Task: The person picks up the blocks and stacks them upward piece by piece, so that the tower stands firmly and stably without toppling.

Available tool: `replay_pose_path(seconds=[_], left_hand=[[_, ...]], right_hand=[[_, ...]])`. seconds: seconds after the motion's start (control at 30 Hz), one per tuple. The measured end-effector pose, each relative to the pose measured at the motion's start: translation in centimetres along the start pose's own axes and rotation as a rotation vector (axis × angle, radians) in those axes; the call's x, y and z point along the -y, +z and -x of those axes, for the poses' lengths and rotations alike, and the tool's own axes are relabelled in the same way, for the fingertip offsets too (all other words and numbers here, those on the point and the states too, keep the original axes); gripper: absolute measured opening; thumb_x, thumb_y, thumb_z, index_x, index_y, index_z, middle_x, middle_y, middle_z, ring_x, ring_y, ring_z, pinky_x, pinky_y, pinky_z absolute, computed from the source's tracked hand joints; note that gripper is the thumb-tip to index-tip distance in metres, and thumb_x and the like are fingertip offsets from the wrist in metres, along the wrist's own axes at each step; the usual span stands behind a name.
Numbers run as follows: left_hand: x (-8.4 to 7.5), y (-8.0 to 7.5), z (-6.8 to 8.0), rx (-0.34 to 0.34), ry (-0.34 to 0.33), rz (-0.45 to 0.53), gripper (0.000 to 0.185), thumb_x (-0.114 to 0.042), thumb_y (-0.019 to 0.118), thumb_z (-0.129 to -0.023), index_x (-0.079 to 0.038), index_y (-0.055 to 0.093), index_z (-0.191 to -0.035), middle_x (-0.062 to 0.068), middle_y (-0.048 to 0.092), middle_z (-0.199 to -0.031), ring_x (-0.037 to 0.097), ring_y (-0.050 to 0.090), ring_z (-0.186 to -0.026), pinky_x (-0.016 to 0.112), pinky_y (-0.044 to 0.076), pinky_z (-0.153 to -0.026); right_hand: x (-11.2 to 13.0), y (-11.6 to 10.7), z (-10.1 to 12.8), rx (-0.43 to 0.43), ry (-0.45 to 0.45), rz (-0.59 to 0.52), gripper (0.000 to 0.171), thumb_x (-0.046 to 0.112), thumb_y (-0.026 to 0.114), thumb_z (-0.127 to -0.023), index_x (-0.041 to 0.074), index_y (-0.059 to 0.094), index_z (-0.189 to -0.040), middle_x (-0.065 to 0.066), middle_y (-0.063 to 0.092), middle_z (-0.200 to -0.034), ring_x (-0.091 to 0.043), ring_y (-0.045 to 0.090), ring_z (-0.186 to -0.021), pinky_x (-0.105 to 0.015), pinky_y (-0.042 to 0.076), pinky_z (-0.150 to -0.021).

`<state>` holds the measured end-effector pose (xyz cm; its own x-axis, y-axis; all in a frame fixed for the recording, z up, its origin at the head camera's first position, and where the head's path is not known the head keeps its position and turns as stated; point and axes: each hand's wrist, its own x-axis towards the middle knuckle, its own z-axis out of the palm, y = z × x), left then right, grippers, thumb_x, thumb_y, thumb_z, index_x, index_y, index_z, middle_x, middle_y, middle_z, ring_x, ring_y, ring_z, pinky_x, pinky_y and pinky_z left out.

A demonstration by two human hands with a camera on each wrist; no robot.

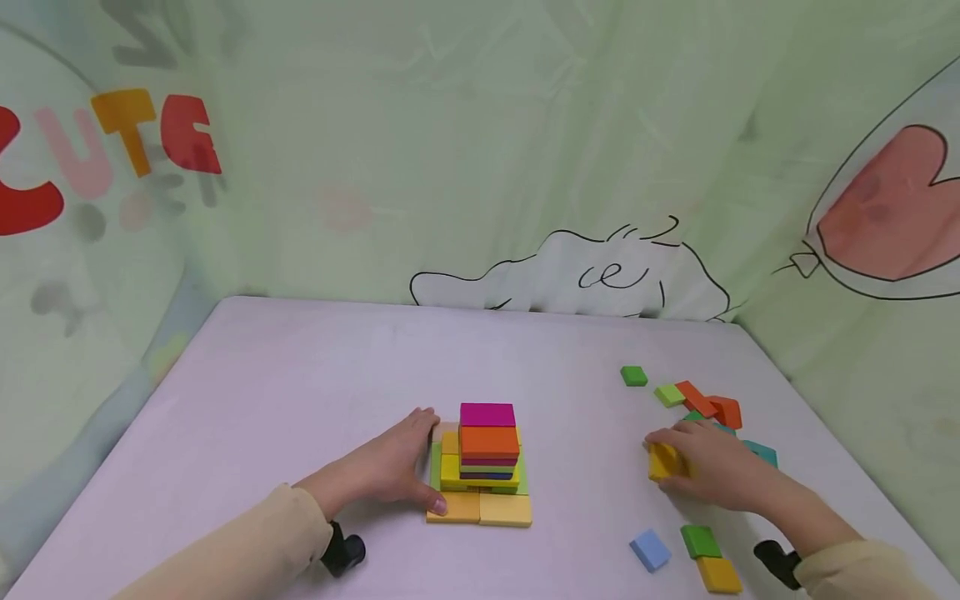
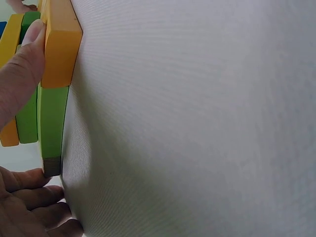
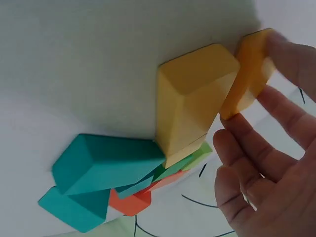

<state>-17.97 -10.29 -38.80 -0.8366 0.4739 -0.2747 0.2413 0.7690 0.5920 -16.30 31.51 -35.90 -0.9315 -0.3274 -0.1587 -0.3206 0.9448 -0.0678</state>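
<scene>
Near the middle of the table stands a stepped stack of coloured blocks (image 1: pixel 488 443), magenta on top and pale orange and green at the base. My left hand (image 1: pixel 390 462) spans the stack's left side. Its thumb (image 2: pixel 22 66) rests on an orange block (image 2: pixel 61 47) at the near corner, and its fingertips touch the far end of the base. On the right, my right hand (image 1: pixel 712 462) pinches a yellow-orange block (image 3: pixel 249 69) between thumb and fingers. Another yellow block (image 3: pixel 197 98) stands right beside it in the right wrist view, next to teal blocks (image 3: pixel 108 163).
Beyond the right hand lie red-orange blocks (image 1: pixel 696 398), a light green block (image 1: pixel 669 395) and a green block (image 1: pixel 633 376). Nearer are a blue block (image 1: pixel 650 551), a green block (image 1: pixel 701 541) and an orange block (image 1: pixel 719 575). Printed fabric (image 1: pixel 480 150) hangs behind the table.
</scene>
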Motion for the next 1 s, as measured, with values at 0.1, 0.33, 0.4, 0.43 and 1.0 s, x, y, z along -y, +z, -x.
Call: replay_pose_path(seconds=[0.1,0.33,0.4,0.43,1.0], left_hand=[[0.0,0.0,0.0,-0.001,0.002,0.002,0.115,-0.044,0.094,-0.069,0.002,0.034,-0.155,0.021,0.029,-0.166,0.036,0.025,-0.157,0.054,0.027,-0.126],[0.1,0.1,0.0,0.000,0.001,0.011,0.115,-0.044,0.094,-0.068,0.000,0.034,-0.155,0.020,0.029,-0.166,0.035,0.024,-0.157,0.054,0.027,-0.126],[0.1,0.1,0.0,-0.002,0.002,0.010,0.115,-0.044,0.094,-0.068,0.000,0.034,-0.155,0.020,0.029,-0.167,0.035,0.024,-0.157,0.054,0.027,-0.126],[0.1,0.1,0.0,-0.004,0.001,0.009,0.115,-0.045,0.094,-0.068,0.000,0.034,-0.155,0.020,0.029,-0.167,0.035,0.024,-0.157,0.054,0.027,-0.126],[0.0,-0.1,0.0,-0.002,-0.002,0.007,0.115,-0.044,0.094,-0.069,0.001,0.034,-0.155,0.021,0.029,-0.166,0.036,0.023,-0.157,0.054,0.026,-0.127]], right_hand=[[0.9,0.2,-0.7,0.021,0.058,0.003,0.052,0.046,0.085,-0.079,0.009,0.071,-0.113,0.000,0.065,-0.093,-0.016,0.054,-0.081,-0.033,0.053,-0.069],[2.2,0.5,-1.5,0.121,0.152,-0.127,0.056,0.050,0.084,-0.079,0.006,0.068,-0.109,0.002,0.064,-0.085,-0.014,0.054,-0.078,-0.030,0.053,-0.070],[2.1,0.4,-1.4,0.137,0.132,-0.177,0.044,0.035,0.086,-0.081,0.007,0.069,-0.110,0.002,0.064,-0.087,-0.015,0.055,-0.080,-0.030,0.054,-0.071],[2.0,0.3,-1.4,0.139,0.120,-0.199,0.038,0.027,0.086,-0.082,0.008,0.069,-0.110,0.002,0.065,-0.088,-0.015,0.055,-0.080,-0.029,0.055,-0.072],[3.7,-2.0,-2.4,-0.023,-0.027,-0.232,0.029,0.020,0.083,-0.085,0.009,0.069,-0.108,0.006,0.066,-0.092,-0.012,0.056,-0.083,-0.024,0.056,-0.070]])
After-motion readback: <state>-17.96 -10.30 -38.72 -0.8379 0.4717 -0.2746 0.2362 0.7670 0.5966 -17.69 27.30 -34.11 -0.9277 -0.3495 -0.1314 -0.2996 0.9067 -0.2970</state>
